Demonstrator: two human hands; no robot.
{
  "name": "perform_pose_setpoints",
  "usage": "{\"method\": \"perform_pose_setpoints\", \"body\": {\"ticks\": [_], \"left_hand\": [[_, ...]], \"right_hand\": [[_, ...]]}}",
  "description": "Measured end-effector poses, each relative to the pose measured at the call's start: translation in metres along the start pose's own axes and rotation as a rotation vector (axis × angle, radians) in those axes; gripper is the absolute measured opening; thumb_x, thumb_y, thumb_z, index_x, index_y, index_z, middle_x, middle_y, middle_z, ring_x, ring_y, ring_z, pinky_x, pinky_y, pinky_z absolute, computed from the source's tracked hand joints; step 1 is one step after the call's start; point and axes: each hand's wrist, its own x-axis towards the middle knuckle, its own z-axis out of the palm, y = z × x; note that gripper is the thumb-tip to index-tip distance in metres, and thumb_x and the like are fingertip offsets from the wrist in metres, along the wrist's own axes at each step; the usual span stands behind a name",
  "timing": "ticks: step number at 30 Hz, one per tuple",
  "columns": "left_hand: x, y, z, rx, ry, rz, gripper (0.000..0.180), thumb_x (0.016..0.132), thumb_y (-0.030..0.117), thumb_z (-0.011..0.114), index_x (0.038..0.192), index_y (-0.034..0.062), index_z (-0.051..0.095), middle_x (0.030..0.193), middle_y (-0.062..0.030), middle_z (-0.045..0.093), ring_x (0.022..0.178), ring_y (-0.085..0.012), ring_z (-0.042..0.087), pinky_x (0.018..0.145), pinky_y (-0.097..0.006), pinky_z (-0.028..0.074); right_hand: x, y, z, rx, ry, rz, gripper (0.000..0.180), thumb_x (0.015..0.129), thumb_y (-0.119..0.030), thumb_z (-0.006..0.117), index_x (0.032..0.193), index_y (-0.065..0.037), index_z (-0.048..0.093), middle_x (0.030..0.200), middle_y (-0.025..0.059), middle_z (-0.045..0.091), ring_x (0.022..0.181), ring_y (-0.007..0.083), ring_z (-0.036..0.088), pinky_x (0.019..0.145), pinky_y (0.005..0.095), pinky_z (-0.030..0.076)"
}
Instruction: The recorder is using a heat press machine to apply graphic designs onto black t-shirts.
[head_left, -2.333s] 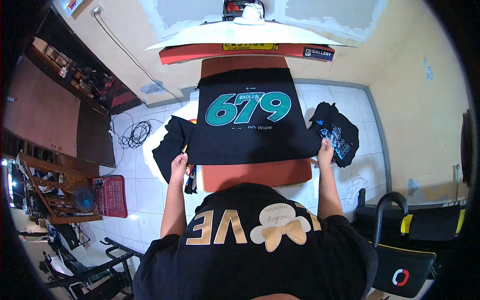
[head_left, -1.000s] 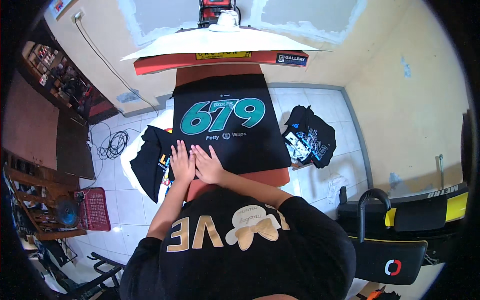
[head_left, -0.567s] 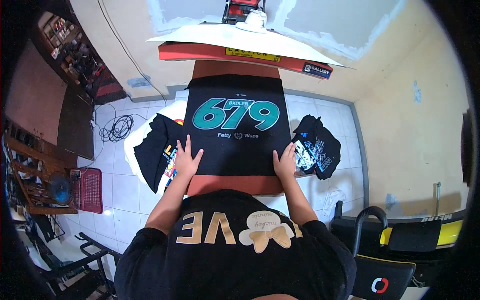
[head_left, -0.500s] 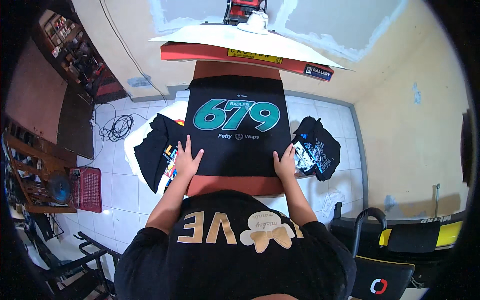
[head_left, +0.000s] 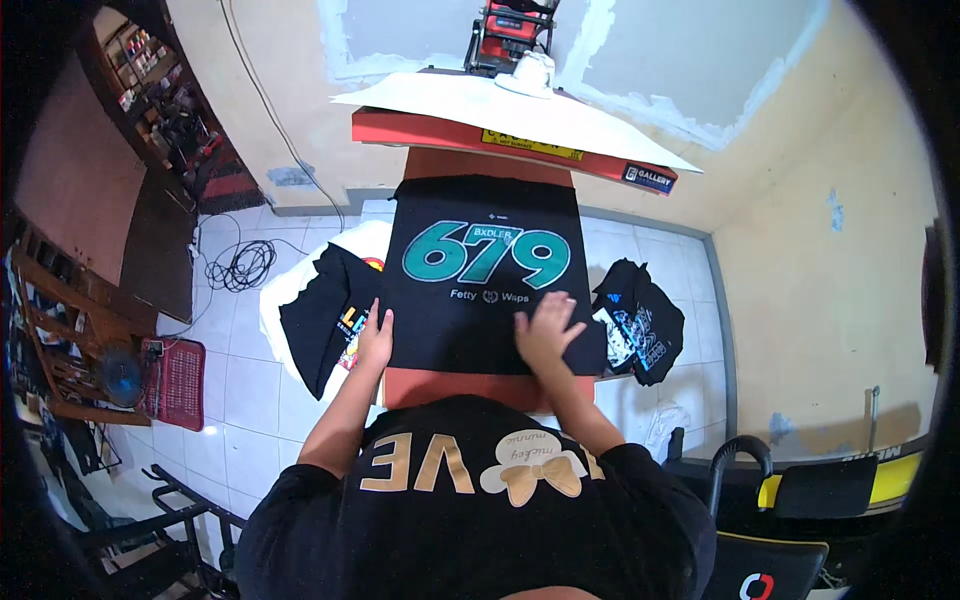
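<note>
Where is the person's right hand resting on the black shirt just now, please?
In the head view, the right hand lies flat on the black shirt's lower right part, below the teal print.

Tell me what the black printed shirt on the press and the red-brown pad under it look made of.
Black shirt with teal print: soft knit fabric, probably cotton, matte; it lies limp and flat under the left hand and right hand. Red-brown pad: smooth and flat-edged, likely rubber or foam; cannot tell which.
</note>
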Motion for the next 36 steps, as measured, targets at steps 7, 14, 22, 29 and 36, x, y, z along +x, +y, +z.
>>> {"method": "perform_pose_setpoints", "body": {"ticks": [7, 14, 22, 29, 36], "left_hand": [[0.003, -0.011, 0.002, 0.019, -0.001, 0.029, 0.054, 0.095, 0.046, 0.037, 0.141, 0.0171, 0.036, 0.12, -0.0267, 0.055, 0.107, -0.0419, 0.056, 0.093, -0.043, 0.043], [-0.003, -0.004, 0.002, 0.046, 0.021, -0.007, 0.054, 0.095, 0.046, 0.04, 0.139, 0.0148, 0.039, 0.123, -0.0245, 0.054, 0.112, -0.0405, 0.053, 0.095, -0.041, 0.042], [0.001, 0.005, 0.002, 0.02, 0.024, -0.019, 0.053, 0.095, 0.044, 0.041, 0.139, 0.0146, 0.04, 0.115, -0.0254, 0.059, 0.106, -0.0409, 0.057, 0.092, -0.042, 0.043], [0.011, 0.006, 0.004, 0.013, 0.044, -0.038, 0.052, 0.094, 0.045, 0.043, 0.136, 0.0151, 0.044, 0.104, -0.0263, 0.062, 0.099, -0.0399, 0.06, 0.089, -0.042, 0.044], [0.028, 0.012, 0.008, -0.017, 0.065, -0.023, 0.052, 0.094, 0.044, 0.044, 0.136, 0.0133, 0.044, 0.112, -0.0255, 0.06, 0.106, -0.0394, 0.057, 0.091, -0.04, 0.044]], "right_hand": [[-0.023, -0.134, 0.001, 0.279, -0.045, -0.813, 0.072, 0.085, -0.046, 0.052, 0.14, -0.004, 0.033, 0.149, 0.0134, 0.028, 0.137, 0.0273, 0.026, 0.103, 0.0635, 0.02], [0.012, -0.118, -0.015, 0.254, -0.188, -0.795, 0.064, 0.087, -0.044, 0.05, 0.141, -0.012, 0.035, 0.147, 0.0103, 0.032, 0.137, 0.0269, 0.028, 0.105, 0.0628, 0.019], [0.111, 0.031, 0.009, 0.082, -0.101, -0.086, 0.06, 0.092, -0.045, 0.041, 0.145, -0.018, 0.029, 0.153, 0.0061, 0.021, 0.141, 0.0252, 0.018, 0.105, 0.0641, 0.013], [0.127, 0.022, 0.02, 0.072, -0.065, 0.097, 0.065, 0.09, -0.047, 0.042, 0.145, -0.014, 0.028, 0.153, 0.0079, 0.02, 0.141, 0.0291, 0.018, 0.104, 0.0666, 0.012], [0.085, -0.102, 0.004, 0.212, -0.18, -0.475, 0.068, 0.088, -0.049, 0.047, 0.142, -0.012, 0.033, 0.151, 0.01, 0.024, 0.139, 0.0299, 0.021, 0.102, 0.0678, 0.016]]}}
